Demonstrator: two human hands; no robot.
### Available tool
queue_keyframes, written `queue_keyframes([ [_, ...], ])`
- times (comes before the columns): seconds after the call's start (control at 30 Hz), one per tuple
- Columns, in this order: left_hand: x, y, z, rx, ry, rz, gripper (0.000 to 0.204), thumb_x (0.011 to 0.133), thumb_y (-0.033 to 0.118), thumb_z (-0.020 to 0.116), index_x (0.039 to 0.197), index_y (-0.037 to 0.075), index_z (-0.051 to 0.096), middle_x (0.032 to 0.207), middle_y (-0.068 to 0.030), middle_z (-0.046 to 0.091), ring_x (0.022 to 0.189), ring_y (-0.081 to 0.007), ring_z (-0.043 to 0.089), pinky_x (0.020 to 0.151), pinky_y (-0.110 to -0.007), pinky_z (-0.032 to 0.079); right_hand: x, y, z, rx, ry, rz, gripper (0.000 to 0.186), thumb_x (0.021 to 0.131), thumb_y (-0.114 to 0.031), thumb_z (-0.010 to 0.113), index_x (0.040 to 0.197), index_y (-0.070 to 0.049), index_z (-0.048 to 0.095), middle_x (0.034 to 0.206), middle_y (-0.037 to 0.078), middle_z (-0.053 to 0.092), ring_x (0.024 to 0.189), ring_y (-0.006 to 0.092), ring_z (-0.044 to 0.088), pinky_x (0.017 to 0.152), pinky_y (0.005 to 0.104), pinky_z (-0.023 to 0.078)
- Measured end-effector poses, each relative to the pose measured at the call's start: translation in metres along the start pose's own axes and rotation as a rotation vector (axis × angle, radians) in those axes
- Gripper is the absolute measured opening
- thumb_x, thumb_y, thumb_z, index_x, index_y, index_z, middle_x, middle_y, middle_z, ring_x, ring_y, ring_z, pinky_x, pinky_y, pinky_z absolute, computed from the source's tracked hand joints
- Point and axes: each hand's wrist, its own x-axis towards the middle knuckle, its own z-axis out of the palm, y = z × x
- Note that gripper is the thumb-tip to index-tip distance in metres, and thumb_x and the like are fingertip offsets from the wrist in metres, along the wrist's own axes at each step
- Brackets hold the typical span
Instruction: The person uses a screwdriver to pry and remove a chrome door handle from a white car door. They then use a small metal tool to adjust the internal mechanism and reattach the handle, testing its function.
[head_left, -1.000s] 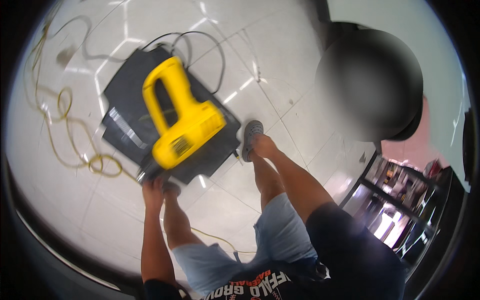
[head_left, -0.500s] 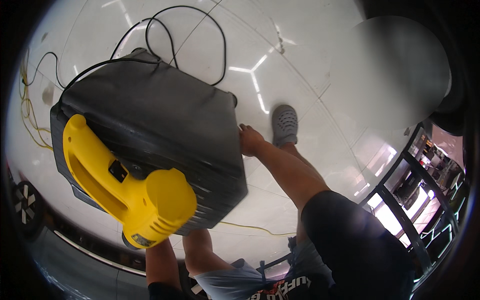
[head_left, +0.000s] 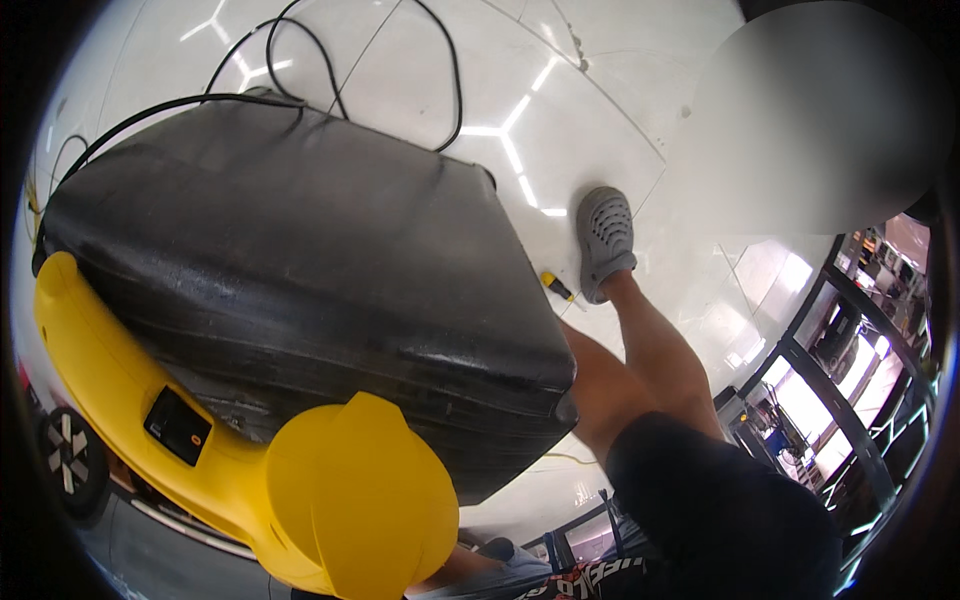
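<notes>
A large dark grey box-shaped case (head_left: 300, 230), its cover creased and ribbed at the near side, fills the middle of the view and looks tilted. My right forearm (head_left: 592, 385) reaches to the case's right side and disappears behind its edge, so that hand's fingers are hidden. Over the near left of the case lies a yellow moulded machine part (head_left: 365, 490) with a long curved handle, a rounded head and a small black panel (head_left: 178, 425) bearing an orange button. My left hand does not show; the yellow part covers the area where its forearm was.
Black cable (head_left: 455, 85) loops over the pale tiled floor behind the case. A yellow-and-black screwdriver (head_left: 556, 286) lies by my grey shoe (head_left: 606, 235). A vehicle wheel (head_left: 70, 460) stands at lower left, a dark metal frame (head_left: 835, 395) at right. A blurred round patch covers the upper right.
The case and yellow part look larger and closer, shifted toward the lower left. My right hand has gone from the case's edge to behind it. The left forearm is now hidden; the screwdriver has come into sight.
</notes>
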Motion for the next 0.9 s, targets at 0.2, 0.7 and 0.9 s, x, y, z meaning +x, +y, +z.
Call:
queue_keyframes([
  [0.2, 0.021, -0.017, 0.012, -0.066, -0.040, 0.003, 0.020, 0.096, 0.012, 0.054, 0.108, -0.002, 0.063, 0.085, -0.0111, 0.062, 0.074, -0.0204, 0.061, 0.065, -0.035, 0.048, 0.010, 0.037, -0.011, 0.058, -0.032, 0.031, 0.047, 0.094, -0.035, 0.058, 0.127, -0.002, 0.059, 0.118, 0.015, 0.064, 0.107, 0.0263, 0.060, 0.095, 0.0401, 0.046],
  [0.7, 0.026, -0.028, 0.015, -0.199, -0.058, -0.023, 0.020, 0.097, 0.014, 0.054, 0.106, -0.001, 0.063, 0.078, -0.0086, 0.058, 0.068, -0.0185, 0.058, 0.060, -0.034, 0.047, 0.016, 0.080, -0.032, 0.203, -0.119, 0.073, 0.047, 0.095, -0.037, 0.062, 0.123, 0.001, 0.062, 0.113, 0.010, 0.065, 0.100, 0.0239, 0.060, 0.088, 0.0380, 0.048],
  [0.9, 0.010, -0.025, 0.006, -0.222, -0.027, -0.037, 0.019, 0.097, 0.014, 0.054, 0.105, -0.001, 0.063, 0.075, -0.0076, 0.057, 0.065, -0.0178, 0.057, 0.058, -0.033, 0.046, 0.008, 0.090, -0.006, 0.875, -0.167, 0.186, 0.038, 0.095, -0.024, 0.057, 0.119, 0.005, 0.060, 0.107, 0.013, 0.067, 0.095, 0.0259, 0.064, 0.089, 0.0396, 0.050],
])
